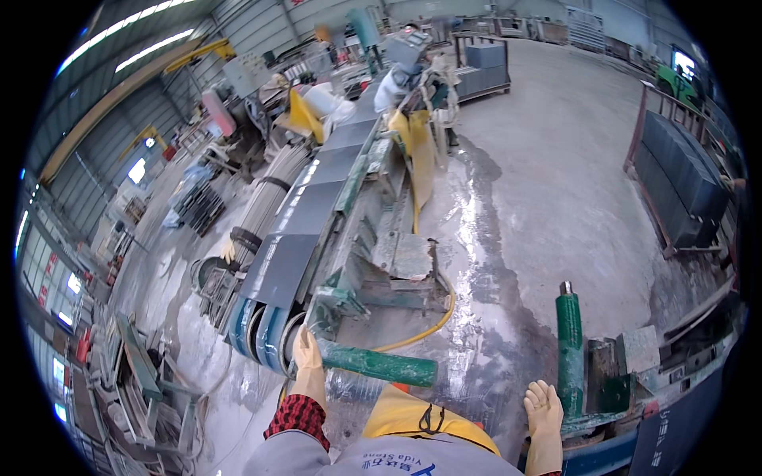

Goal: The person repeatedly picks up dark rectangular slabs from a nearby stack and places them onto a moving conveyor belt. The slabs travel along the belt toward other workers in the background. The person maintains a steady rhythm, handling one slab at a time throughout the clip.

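Note:
My left hand (306, 352), in a pale rubber glove, rests on the near end of a green roller (381, 366) at the end of a conveyor. Dark grey stone slabs (298, 218) lie in a row on that belt, running away from me. My right hand (544, 407), also gloved, hangs with its fingers apart beside an upright green post (569, 341) and holds nothing. I wear a yellow apron (413, 420) over grey sleeves with red checked cuffs.
A yellow hose (432, 321) curls over the wet concrete floor (508, 230). A rack of dark slabs (683, 182) stands at right. Another person (394, 79) works at the far end of the belt. Machinery and scrap crowd the left (135, 373).

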Demonstrator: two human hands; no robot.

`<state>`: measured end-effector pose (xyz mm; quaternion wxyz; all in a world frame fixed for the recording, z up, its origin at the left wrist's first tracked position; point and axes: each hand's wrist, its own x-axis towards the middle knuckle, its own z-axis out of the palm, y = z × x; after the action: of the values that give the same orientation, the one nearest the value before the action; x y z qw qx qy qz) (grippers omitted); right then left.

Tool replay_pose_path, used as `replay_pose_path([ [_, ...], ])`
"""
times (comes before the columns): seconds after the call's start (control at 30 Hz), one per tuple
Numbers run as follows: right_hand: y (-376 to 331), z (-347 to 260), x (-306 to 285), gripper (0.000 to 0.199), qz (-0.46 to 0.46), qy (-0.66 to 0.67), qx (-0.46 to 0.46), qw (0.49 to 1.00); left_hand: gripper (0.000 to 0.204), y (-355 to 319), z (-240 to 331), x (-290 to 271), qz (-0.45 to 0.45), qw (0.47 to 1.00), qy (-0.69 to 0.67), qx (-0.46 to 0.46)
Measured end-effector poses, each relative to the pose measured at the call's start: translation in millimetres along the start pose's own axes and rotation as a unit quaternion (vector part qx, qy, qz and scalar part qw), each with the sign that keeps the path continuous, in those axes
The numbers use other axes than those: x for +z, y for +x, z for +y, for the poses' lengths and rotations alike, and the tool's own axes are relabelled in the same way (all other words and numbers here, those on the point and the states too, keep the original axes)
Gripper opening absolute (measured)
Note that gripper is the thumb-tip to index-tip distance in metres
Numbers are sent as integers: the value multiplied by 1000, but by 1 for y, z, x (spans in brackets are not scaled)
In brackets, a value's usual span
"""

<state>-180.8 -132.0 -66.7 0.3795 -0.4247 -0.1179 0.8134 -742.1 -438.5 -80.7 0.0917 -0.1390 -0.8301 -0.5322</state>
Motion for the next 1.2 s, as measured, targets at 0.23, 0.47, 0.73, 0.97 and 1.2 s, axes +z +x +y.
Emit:
replay_pose_path([
  [0.23,34,49,41,47,63,-9,-47,997,43,71,41,-41,-5,956,288,50],
  [0.47,54,113,149,43,64,-20,-48,997,49,196,7,-13,-150,897,319,267],
  [0.73,54,168,255,44,91,-76,-54,992,50,290,27,66,-217,877,314,291],
  [0.97,55,189,316,46,80,-157,-29,984,47,339,67,123,-225,885,309,266],
  [1.2,98,214,319,43,41,-231,51,971,47,335,61,123,-218,895,275,277],
])
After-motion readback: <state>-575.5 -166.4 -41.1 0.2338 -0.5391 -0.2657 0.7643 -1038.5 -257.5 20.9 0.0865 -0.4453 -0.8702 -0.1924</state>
